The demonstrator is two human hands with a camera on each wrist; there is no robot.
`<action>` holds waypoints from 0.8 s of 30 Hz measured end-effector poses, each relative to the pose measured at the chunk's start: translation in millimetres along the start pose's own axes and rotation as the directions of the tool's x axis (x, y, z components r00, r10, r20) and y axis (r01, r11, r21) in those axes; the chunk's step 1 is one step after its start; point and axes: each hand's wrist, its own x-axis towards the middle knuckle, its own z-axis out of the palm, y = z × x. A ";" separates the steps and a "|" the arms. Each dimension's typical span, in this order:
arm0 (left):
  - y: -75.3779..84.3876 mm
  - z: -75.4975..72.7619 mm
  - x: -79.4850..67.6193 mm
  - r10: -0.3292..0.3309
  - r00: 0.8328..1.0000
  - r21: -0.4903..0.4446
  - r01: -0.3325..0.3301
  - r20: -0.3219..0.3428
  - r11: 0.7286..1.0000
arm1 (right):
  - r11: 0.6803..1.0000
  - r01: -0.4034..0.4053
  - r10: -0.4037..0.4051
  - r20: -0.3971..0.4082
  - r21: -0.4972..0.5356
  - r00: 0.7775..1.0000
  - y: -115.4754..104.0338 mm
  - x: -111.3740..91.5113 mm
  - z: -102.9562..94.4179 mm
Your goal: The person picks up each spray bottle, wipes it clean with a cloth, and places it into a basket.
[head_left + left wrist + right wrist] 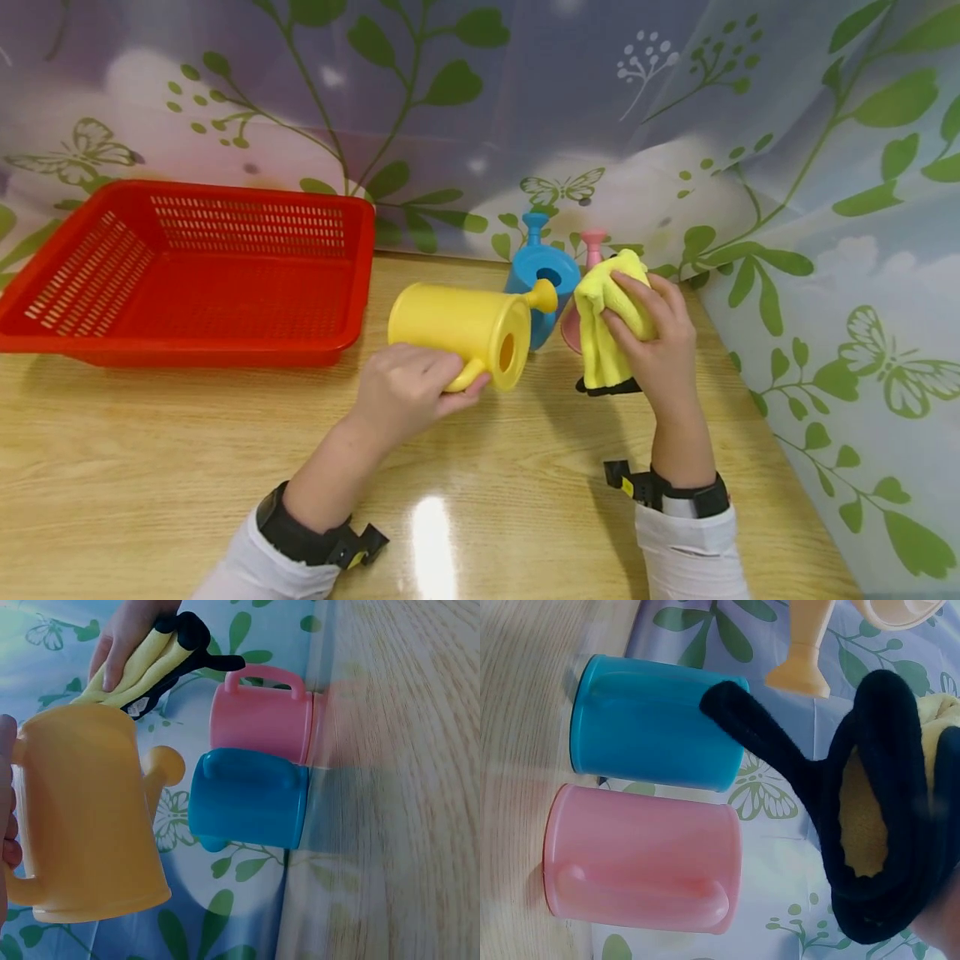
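Note:
My left hand (408,383) grips the handle of a yellow watering can (450,321), held up over the table and lying on its side, top opening and spout toward the right. In my right hand (660,333) is a folded yellow cloth (607,312) with black edging (885,825), pinched between thumb and fingers to the right of the spout. Behind them a blue watering can (247,799) and a pink watering can (262,724) stand upright side by side on the table. The cloth covers much of the pink one in the head view.
A red plastic basket (225,354) with slotted walls stands at the left of the wooden table (187,467). Leaf-patterned cloth (465,108) rises along the back and right edges of the table.

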 end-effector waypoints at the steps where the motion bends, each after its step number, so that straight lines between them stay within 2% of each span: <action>1: -0.4 -0.4 0.0 0.005 1.000 0.002 -0.005 0.005 1.000 | 1.000 -0.003 0.003 0.000 -0.001 1.000 -0.7 0.5 -0.1; 13: -3.5 -3.7 -0.2 0.048 0.997 0.007 -0.048 0.054 0.999 | 0.999 -0.042 0.042 0.025 -0.011 0.999 -7.9 0.2 0.4; 21: -2.9 -4.7 1.7 0.065 0.995 0.000 -0.065 0.079 0.998 | 0.997 -0.047 0.051 0.064 -0.058 0.997 -32.2 2.5 -3.2; 24: -2.8 -5.0 1.7 0.067 0.995 0.000 -0.067 0.080 0.998 | 0.996 -0.018 0.025 0.088 -0.085 0.996 -41.4 3.7 -2.8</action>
